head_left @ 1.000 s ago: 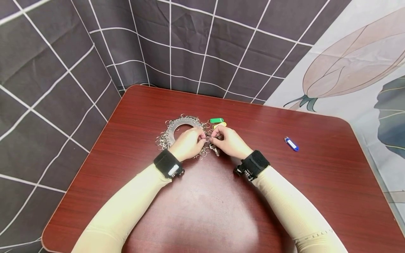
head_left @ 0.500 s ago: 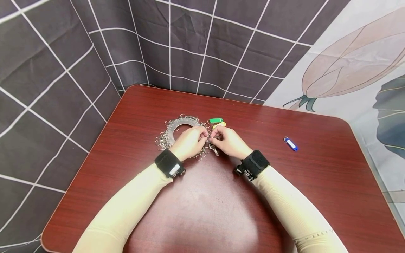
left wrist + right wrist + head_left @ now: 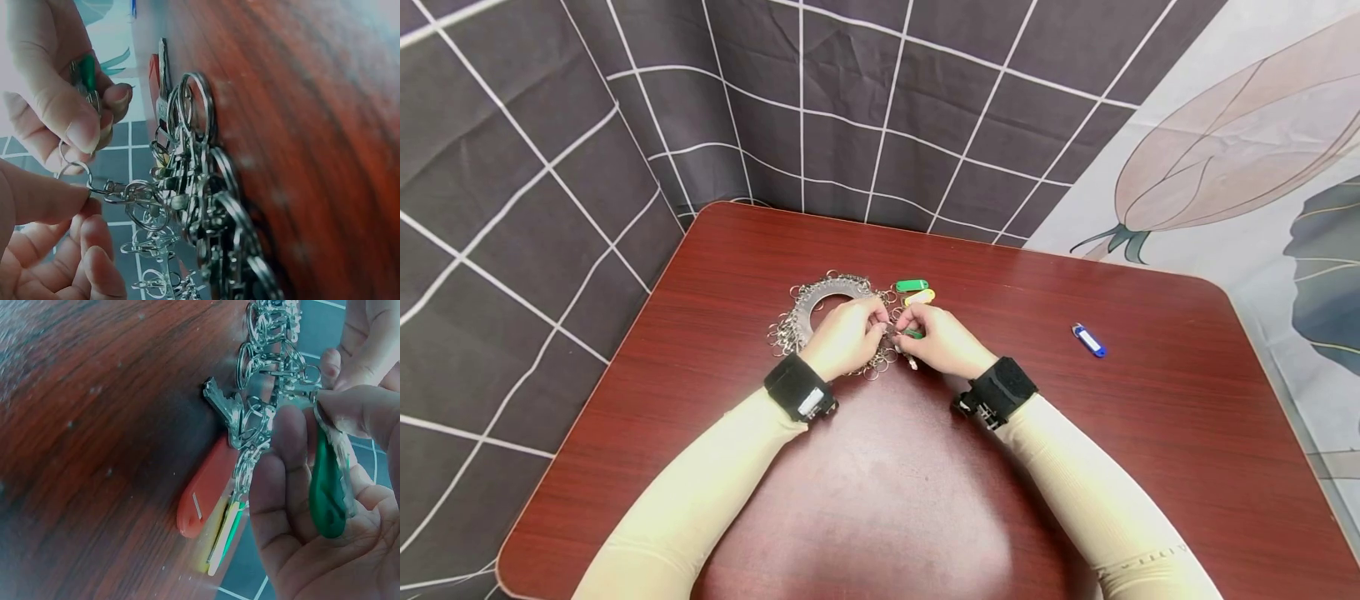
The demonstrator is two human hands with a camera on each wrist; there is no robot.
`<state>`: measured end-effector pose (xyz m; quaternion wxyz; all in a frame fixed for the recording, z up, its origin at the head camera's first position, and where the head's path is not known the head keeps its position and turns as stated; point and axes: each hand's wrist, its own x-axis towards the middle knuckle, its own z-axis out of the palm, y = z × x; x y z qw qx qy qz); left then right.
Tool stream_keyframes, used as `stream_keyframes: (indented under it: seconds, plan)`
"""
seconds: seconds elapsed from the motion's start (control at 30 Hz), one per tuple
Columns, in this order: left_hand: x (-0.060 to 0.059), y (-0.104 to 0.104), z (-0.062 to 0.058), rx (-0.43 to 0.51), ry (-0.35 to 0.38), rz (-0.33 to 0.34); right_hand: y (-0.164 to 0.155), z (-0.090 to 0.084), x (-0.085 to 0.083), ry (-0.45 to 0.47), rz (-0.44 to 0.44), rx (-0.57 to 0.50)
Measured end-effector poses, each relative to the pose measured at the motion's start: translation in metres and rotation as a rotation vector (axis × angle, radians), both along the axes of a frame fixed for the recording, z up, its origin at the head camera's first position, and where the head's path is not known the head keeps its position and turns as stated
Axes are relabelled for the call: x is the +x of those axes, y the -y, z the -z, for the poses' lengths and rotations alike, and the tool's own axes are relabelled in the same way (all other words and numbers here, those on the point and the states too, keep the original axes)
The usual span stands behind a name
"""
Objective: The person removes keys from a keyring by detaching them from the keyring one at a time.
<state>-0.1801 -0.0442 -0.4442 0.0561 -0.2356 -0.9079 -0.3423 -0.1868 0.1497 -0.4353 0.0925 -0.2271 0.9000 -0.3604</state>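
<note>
From the head view a flat steel disc hung with many small split rings (image 3: 820,312) lies mid-desk (image 3: 1150,433), the left hand (image 3: 847,337) pinching one ring, while the right wrist view shows the right hand (image 3: 325,506) clasping a green plastic key tag (image 3: 328,487); no writing is legible.

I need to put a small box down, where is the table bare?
Bare wood lies between the right hand and the blue key tag, and along the red wooden table left edge. It is crowded around the round metal key ring plate.
</note>
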Motion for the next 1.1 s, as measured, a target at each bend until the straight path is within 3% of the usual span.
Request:
stream_keyframes:
  seconds: [0.47,0.67,0.9,1.1]
  plan:
    - [-0.003,0.002,0.007,0.027,-0.010,-0.012,0.000,-0.001,-0.002,-0.029,0.004,0.008]
    - [-0.004,0.003,0.003,-0.031,-0.021,-0.018,0.001,-0.002,-0.002,-0.049,0.005,0.016]
    - [-0.002,0.004,-0.005,-0.113,0.032,-0.009,0.001,-0.007,-0.002,-0.067,0.002,0.002]
    - [-0.001,0.005,-0.004,-0.106,0.034,0.009,0.000,-0.008,-0.002,-0.079,-0.005,-0.016]
